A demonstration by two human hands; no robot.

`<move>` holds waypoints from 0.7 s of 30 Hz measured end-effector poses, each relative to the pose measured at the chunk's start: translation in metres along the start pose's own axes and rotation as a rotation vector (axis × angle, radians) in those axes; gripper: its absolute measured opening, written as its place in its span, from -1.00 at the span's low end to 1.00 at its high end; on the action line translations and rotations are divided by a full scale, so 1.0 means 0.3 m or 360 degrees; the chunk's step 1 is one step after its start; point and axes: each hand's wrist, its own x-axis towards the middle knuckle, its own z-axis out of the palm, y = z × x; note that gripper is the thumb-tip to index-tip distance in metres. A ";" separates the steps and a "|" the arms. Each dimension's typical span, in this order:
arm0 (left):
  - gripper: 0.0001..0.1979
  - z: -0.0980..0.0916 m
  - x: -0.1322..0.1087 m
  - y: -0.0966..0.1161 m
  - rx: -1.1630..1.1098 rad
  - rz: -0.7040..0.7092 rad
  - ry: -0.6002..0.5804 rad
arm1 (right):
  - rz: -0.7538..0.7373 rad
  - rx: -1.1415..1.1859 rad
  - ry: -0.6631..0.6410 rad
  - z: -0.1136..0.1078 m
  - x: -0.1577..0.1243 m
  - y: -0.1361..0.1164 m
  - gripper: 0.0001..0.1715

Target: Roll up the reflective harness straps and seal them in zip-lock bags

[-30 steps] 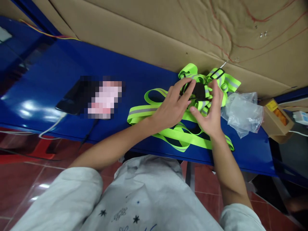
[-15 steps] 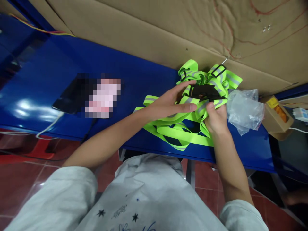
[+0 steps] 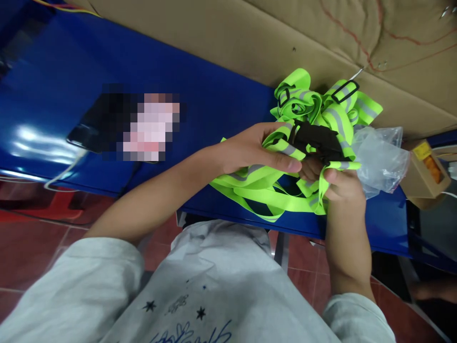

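Observation:
A heap of lime-yellow reflective straps (image 3: 303,102) with grey stripes lies on the blue table, against the cardboard. My left hand (image 3: 253,147) is closed around a strap beside a large black plastic buckle (image 3: 319,137), with the thumb pointing right. On the other side, my right hand (image 3: 344,186) grips a strap end just below the buckle. Its thumb presses on the webbing, and some fingers pass underneath. Loose loops of strap (image 3: 264,197) hang between my wrists and the table's front edge. A black slide adjuster (image 3: 345,91) sits on the straps behind the buckle.
A clear plastic bag (image 3: 380,159) lies right of the straps, next to a small cardboard box (image 3: 424,171) with something orange in it. At the left, a black phone (image 3: 89,128) with a white cable lies near a blurred-out patch. Cardboard (image 3: 228,38) borders the table's back.
Both hands and the buckle have shifted to the right in view. My right hand has moved away from my left, and the strap end now stands out above its thumb.

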 end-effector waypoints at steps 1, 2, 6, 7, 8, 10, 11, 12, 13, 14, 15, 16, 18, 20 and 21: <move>-0.44 0.000 -0.002 0.002 0.0001 -0.0011 -0.0010 | -0.0040 -0.0003 -0.0043 0.012 0.002 -0.004 -0.42; -0.44 0.001 -0.003 0.001 -0.0008 -0.0031 -0.0037 | -0.0090 -0.0026 -0.0127 0.023 0.004 -0.005 -0.39; -0.49 0.014 0.012 -0.025 -0.0137 -0.0071 -0.0089 | -0.0143 -0.0141 -0.0406 0.042 0.020 0.017 -0.33; -0.53 0.018 0.018 -0.034 -0.0190 -0.0062 -0.0082 | -0.0155 -0.0202 -0.0331 0.040 0.022 0.025 -0.35; -0.56 0.022 0.024 -0.042 -0.0238 -0.0049 -0.0088 | -0.0158 -0.0268 -0.0220 0.035 0.023 0.032 -0.37; -0.60 0.023 0.032 -0.052 -0.0322 -0.0019 -0.0108 | -0.0134 -0.0361 0.0003 0.026 0.019 0.036 -0.41; -0.62 0.021 0.033 -0.054 -0.0361 -0.0038 -0.0115 | -0.0119 -0.0364 0.0060 0.024 0.015 0.031 -0.44; -0.64 0.018 0.031 -0.052 -0.0401 -0.0085 -0.0121 | -0.0100 -0.0339 0.0068 0.025 0.009 0.023 -0.49; -0.63 0.013 0.028 -0.047 -0.0436 -0.0157 -0.0135 | -0.0087 -0.0283 0.0039 0.028 0.003 0.012 -0.56; -0.61 0.009 0.023 -0.041 -0.0461 -0.0244 -0.0155 | -0.0086 -0.0205 -0.0033 0.034 -0.003 -0.002 -0.63; -0.59 0.004 0.017 -0.032 -0.0469 -0.0320 -0.0190 | -0.0090 -0.0122 -0.0132 0.042 -0.007 -0.016 -0.70; -0.57 -0.001 0.010 -0.023 -0.0459 -0.0366 -0.0240 | -0.0102 -0.0045 -0.0235 0.051 -0.010 -0.030 -0.74; -0.55 -0.012 -0.004 -0.006 -0.0416 -0.0382 -0.0382 | -0.0150 0.0041 -0.0355 0.065 -0.012 -0.049 -0.72; -0.50 -0.027 -0.015 0.005 -0.0346 -0.0365 -0.0511 | -0.0198 0.0020 -0.0352 0.070 -0.013 -0.055 -0.73; -0.46 -0.034 -0.019 0.007 -0.0284 -0.0354 -0.0540 | -0.0229 -0.0009 -0.0322 0.070 -0.015 -0.054 -0.72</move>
